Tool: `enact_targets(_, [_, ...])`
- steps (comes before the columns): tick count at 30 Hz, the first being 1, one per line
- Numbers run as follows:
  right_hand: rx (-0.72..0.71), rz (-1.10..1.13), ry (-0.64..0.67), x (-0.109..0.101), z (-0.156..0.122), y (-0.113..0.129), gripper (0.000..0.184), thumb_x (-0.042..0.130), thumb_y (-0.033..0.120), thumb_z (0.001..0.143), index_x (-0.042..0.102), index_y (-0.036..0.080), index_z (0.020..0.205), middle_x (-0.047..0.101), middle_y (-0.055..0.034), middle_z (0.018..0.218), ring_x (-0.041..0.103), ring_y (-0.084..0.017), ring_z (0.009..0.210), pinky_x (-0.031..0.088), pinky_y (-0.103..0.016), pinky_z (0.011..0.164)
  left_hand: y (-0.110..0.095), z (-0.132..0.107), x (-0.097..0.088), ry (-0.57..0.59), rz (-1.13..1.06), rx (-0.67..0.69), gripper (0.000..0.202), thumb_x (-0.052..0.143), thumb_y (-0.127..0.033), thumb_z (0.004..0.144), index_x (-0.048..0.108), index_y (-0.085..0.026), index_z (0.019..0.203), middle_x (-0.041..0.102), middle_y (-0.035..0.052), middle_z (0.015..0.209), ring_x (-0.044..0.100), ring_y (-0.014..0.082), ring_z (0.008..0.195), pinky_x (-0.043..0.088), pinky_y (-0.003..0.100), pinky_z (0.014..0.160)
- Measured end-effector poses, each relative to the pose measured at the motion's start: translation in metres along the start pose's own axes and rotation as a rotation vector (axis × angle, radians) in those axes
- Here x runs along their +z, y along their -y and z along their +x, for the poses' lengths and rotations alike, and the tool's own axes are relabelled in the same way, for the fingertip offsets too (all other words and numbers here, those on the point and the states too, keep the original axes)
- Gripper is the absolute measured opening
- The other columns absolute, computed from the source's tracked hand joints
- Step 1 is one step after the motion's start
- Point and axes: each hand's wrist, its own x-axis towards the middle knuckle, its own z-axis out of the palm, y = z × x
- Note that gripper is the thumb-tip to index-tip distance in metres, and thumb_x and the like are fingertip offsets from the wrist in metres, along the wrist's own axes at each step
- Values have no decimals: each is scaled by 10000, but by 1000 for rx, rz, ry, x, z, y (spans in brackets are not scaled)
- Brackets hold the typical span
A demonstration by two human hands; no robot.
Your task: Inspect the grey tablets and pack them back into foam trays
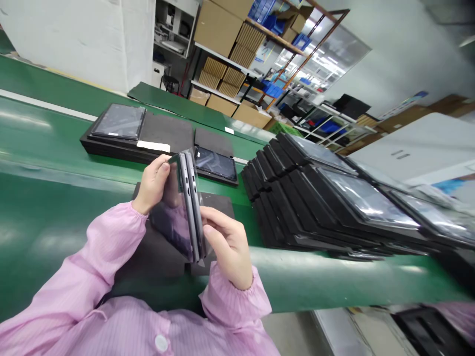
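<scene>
Behind laptop [191, 207]: left hand [154, 183] fingers (hidden).

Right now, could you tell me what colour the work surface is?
Green: the work surface is glossy green, seen best in the head view.

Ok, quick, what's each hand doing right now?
Left hand: closed on the upper end of the grey laptop, held on edge.
Right hand: gripping the same laptop lower down, along its edge.
</scene>
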Motion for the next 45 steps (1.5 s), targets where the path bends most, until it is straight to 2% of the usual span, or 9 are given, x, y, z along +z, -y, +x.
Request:
enact_targets(5, [20, 32, -24, -4, 1, -1, 292, 566, 196, 852, 785, 220, 1044, 777, -50, 1060, 746, -199, 855, 626, -292, 743, 4, 1, 2, -4, 41, 5, 496, 442, -663, 930, 606, -211, 811, 596, 29, 765, 559, 184, 725, 408, 318, 680])
enact_targets(14, [68, 122, 37, -7, 0, -3, 272, 611, 286, 861, 769, 219, 1071, 763, -73, 1082, 749, -229, 892, 634, -328, 743, 7, 0, 1, -3, 73, 19, 502, 417, -667, 936, 616, -218, 832, 617, 35, 779, 579, 203, 758, 420, 333, 704])
enact_targets(20, [88, 125, 75, -5, -3, -2, 287, 641, 254, 826, 735, 205, 1093, 753, -78, 1091, 751, -218, 883, 636, -338, 787, 4, -1, 3, 5, 36, 21, 519, 412, -684, 927, 616, -219, 823, 600, 30, 760, 558, 199, 736, 418, 338, 719])
enact_targets(28, [102, 70, 96, 1, -5, 3, 257, 664, 197, 740, 673, 203, 997, 690, -71, 1059, 699, -177, 864, 617, -275, 758, -3, -5, 4, -10, 19, -11, 584, 398, -753, 889, 603, -213, 802, 550, 19, 697, 506, 183, 669, 416, 325, 674])
enact_targets(34, [92, 97, 155, -1, -2, -4, 228, 659, 254, 826, 644, 216, 1050, 658, -74, 1130, 683, -184, 940, 605, -293, 811, -4, -4, 4, -21, -37, -53, 567, 429, -741, 889, 574, -207, 764, 455, -12, 612, 374, 137, 528, 302, 300, 512])
enact_targets(38, [54, 107, 186, -4, -1, -4, 212, 629, 303, 889, 656, 218, 1081, 667, -84, 1164, 680, -220, 1042, 602, -325, 857, -6, -2, 4, -30, -61, -62, 574, 443, -754, 874, 559, -204, 757, 473, -9, 623, 385, 137, 538, 332, 301, 537])
enact_targets(45, [71, 127, 167, -10, 0, -6, 221, 610, 272, 866, 672, 226, 1073, 678, -75, 1166, 678, -246, 1089, 604, -348, 866, 0, -1, 3, -33, 1, 11, 551, 426, -703, 916, 541, -202, 717, 495, -2, 649, 428, 141, 584, 347, 295, 570])
